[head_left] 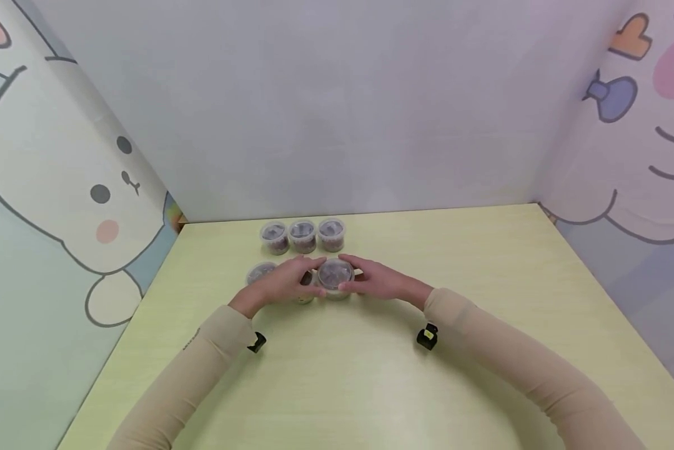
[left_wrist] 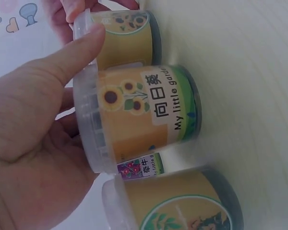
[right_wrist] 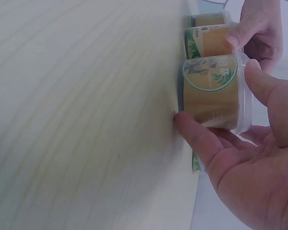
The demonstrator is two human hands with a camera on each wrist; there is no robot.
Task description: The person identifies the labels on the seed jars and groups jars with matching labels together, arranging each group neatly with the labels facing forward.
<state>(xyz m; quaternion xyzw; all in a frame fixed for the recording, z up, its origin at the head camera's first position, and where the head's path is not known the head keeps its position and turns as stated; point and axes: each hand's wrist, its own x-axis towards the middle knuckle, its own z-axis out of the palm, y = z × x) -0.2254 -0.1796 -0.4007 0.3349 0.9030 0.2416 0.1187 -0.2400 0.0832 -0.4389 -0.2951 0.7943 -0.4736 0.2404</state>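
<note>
A clear-lidded planting cup with a sunflower label [head_left: 335,275] stands upright at the right end of the front row. My right hand [head_left: 378,279] grips its right side, thumb near the lid and a finger low by the base in the right wrist view. From the other side, my left hand [head_left: 286,281] holds the same cup, its thumb at the lid rim. Under the left hand is a second sunflower cup [left_wrist: 144,110], close beside the held one and partly hidden in the head view. A third similar cup [head_left: 260,272] stands to its left.
Behind, three lidded cups [head_left: 303,236] form another row; a purple label [left_wrist: 139,167] shows on one. The pale wooden table [head_left: 359,375] backs onto a plain whitish wall [head_left: 337,125]. Cartoon-printed panels [head_left: 78,187] flank both sides.
</note>
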